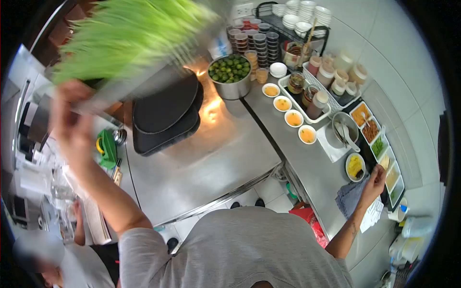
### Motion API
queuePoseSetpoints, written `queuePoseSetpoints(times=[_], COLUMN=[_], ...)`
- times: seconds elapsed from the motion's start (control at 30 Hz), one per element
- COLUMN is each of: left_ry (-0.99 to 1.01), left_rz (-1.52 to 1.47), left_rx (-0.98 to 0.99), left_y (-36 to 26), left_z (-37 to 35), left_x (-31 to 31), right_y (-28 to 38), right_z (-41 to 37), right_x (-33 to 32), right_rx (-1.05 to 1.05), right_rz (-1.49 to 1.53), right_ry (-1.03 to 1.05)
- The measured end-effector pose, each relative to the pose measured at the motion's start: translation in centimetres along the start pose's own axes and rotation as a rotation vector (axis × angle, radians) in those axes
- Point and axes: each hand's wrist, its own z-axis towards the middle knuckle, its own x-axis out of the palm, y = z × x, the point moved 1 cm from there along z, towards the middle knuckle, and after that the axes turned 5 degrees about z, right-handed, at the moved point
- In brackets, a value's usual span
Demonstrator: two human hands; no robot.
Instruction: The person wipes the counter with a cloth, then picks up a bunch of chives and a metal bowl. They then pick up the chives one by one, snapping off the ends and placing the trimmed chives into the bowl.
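Observation:
At the upper left my left hand (74,113), blurred by motion, grips the near edge of a metal tray (129,84). Long green leafy vegetables (129,36) heap up on the tray, which is raised close to the camera over the counter. Far to the right, my right hand (375,185) has its fingers drawn together beside the row of white topping containers (379,148); I cannot tell what is between them. Just left of that hand stands a bowl with yellow food (355,167). A grey cloth (351,198) lies below it.
Black trays (165,113) rest on the steel counter (206,168). A pot of green limes (229,72) stands behind, near stacked sauce cups (260,48). Small bowls of orange sauce (293,118) line up beside squeeze bottles (325,74). A co-worker (81,261) is at the lower left.

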Motion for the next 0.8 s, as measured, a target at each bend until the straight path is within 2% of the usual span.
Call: queuePoseSetpoints(times=[0.03, 0.1, 0.13, 0.17, 0.23, 0.3, 0.4, 0.5, 0.63, 0.67, 0.77, 0.8], left_ry=[0.044, 0.163, 0.204, 0.247, 0.38, 0.522, 0.636, 0.651, 0.625, 0.684, 0.652, 0.728], left_rz=[-0.194, -0.139, -0.119, -0.1, -0.219, -0.231, -0.278, -0.164, 0.091, 0.212, 0.024, -0.064], left_rx=[0.015, -0.151, -0.158, -0.169, -0.264, -0.211, -0.158, -0.139, -0.179, -0.213, -0.464, -0.621], left_y=[0.4, -1.5, -2.0, -2.5, -4.0, -4.4, -2.5, 1.2, 2.3, 2.3, 3.5, 3.9], left_z=[-2.9, -7.5, -9.3, -11.0, -13.7, -16.4, -21.1, -24.1, -23.7, -23.4, -24.1, -24.2], left_x=[1.5, 3.4, 4.2, 5.0, 6.4, 7.8, 9.7, 10.9, 10.3, 9.8, 9.2, 9.4], right_y=[2.4, 9.1, 10.0, 11.9, 15.8, 17.2, 18.8, 19.0, 20.1, 19.8, 18.1, 18.6], right_z=[-0.6, -1.9, -2.3, -3.2, -4.9, -6.6, -8.9, -12.8, -17.6, -18.7, -20.9, -20.3], right_x=[2.2, 5.7, 7.7, 10.0, 14.4, 18.4, 20.7, 21.5, 21.9, 22.2, 22.1, 21.4], right_rx=[0.002, 0.207, 0.256, 0.373, 0.671, 1.116, 1.15, 0.99, 1.013, 0.98, 0.561, 0.35], right_rz=[0.296, 0.546, 0.573, 0.806, 1.156, 1.339, 1.086, 1.089, 1.206, 1.156, 0.746, 0.61], right_ry=[0.014, 0.27, 0.477, 0.698, 0.979, 1.019, 1.133, 1.032, 0.93, 0.91, 0.901, 0.784])
